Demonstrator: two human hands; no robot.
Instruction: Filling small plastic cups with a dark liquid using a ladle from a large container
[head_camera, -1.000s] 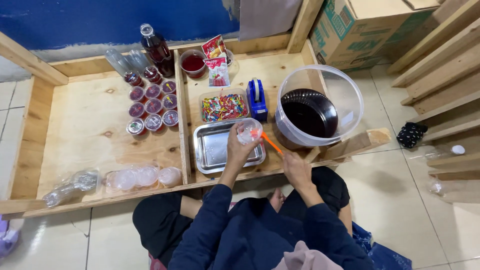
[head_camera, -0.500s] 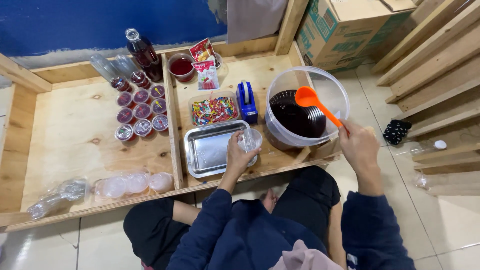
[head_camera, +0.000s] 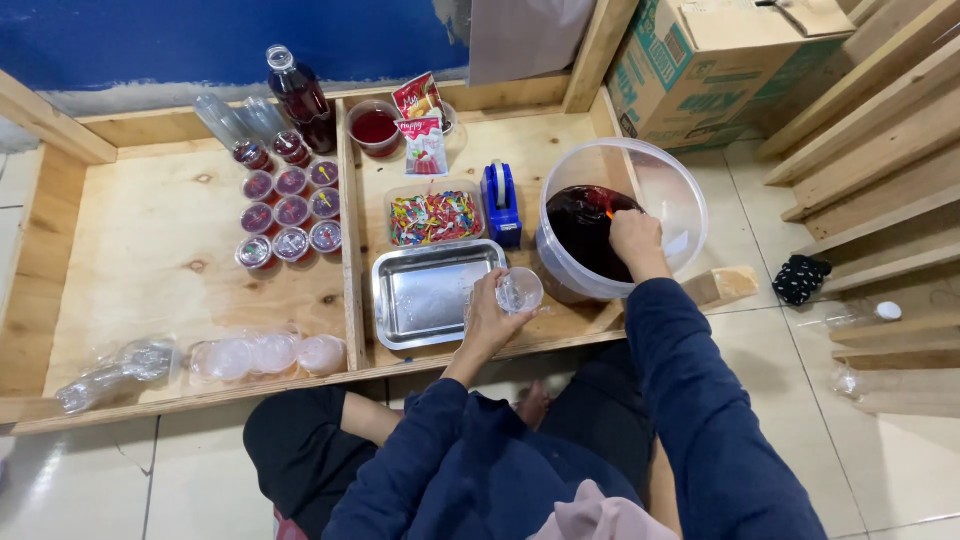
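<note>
Nearest the camera, the person sat cross-legged on the tiled floor in dark blue sleeves; the left hand (head_camera: 487, 322) was closed around a small clear plastic cup (head_camera: 519, 290), holding it tilted just beside the right edge of an empty steel tray (head_camera: 425, 295) on the plywood platform (head_camera: 130, 250); the right hand (head_camera: 636, 238) reached down into a large clear plastic tub (head_camera: 672, 195) of dark red liquid, its fingers curled about an orange utensil (head_camera: 609, 212) of which only a sliver showed, so the grip itself could not be fully made out. Left of the tray, past a wooden divider, lay sleeves of clear cups and lids in plastic wrap (head_camera: 265, 355). Beyond the tray stood a clear box of coloured sprinkles (head_camera: 434, 215) and a blue tape dispenser (head_camera: 500, 200); to the left, small filled cups with dark red contents (head_camera: 290, 212) stood in rows. Farther back sat a cup of red liquid (head_camera: 374, 127), two sachets (head_camera: 424, 125) and a bottle of dark syrup (head_camera: 300, 97) against the blue wall; a cardboard box (head_camera: 700, 65) stood at the far right.
</note>
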